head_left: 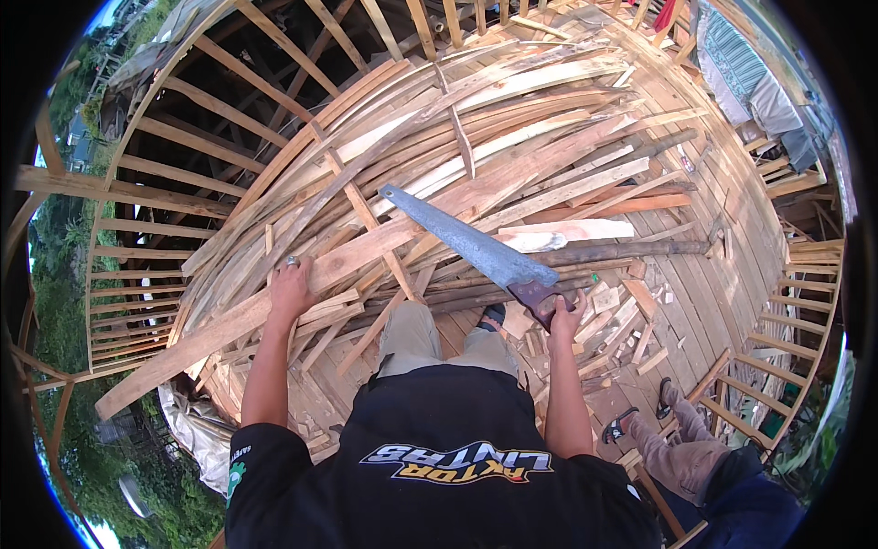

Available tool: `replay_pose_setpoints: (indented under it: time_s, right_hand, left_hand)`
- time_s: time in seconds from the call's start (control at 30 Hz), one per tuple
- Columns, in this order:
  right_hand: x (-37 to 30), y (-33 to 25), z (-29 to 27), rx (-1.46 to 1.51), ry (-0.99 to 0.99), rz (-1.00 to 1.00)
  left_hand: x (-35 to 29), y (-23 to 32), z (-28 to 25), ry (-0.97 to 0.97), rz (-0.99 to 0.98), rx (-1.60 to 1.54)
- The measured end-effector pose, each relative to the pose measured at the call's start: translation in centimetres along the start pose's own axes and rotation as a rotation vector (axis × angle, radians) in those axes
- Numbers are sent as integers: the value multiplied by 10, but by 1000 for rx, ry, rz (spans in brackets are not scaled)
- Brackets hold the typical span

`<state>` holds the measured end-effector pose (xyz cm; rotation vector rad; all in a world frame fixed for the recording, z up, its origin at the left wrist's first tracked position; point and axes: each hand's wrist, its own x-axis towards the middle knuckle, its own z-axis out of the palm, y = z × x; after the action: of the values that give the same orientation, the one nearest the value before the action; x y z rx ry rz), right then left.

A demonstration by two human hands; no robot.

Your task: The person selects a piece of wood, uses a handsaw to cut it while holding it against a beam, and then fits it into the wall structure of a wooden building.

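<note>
In my right hand (567, 318) is the dark handle of a hand saw, with my fingers wrapped round it. The grey metal saw blade (462, 240) points away and to the left, above the pile of wood; I cannot tell whether it touches any of it. My left hand (291, 287) grips the edge of a long wooden plank (215, 343). That plank slants from the near left up across the pile toward the far right, passing under the saw's tip. Beneath the plank lies a narrow crosswise batten (364, 209).
A large pile of long boards and strips (494, 101) covers the floor ahead. Offcuts (608, 320) litter the plank floor (732, 247) at my right. Slatted wooden railings (174, 169) curve round the left and right edges. Another person's legs (681, 439) show at the lower right.
</note>
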<state>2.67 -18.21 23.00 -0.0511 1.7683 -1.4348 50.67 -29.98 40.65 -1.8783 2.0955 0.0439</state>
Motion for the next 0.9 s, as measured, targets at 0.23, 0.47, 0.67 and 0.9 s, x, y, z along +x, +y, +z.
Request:
replay_pose_setpoints:
  time_s: [0.23,0.47,0.67,0.9]
  right_hand:
    - [3,-27,-67,-124,-447,308]
    - [-1,-45,-75,-66,-350,162]
    - [-4,-76,-65,-63,-710,236]
    - [-21,-46,-35,-474,-871,-97]
  left_hand:
    - [-31,23,-24,-34,-22,-7]
    - [-45,45,-39,-47,-38,-20]
    - [-30,27,9,-162,-110,-56]
    - [4,-5,45,-166,-110,-11]
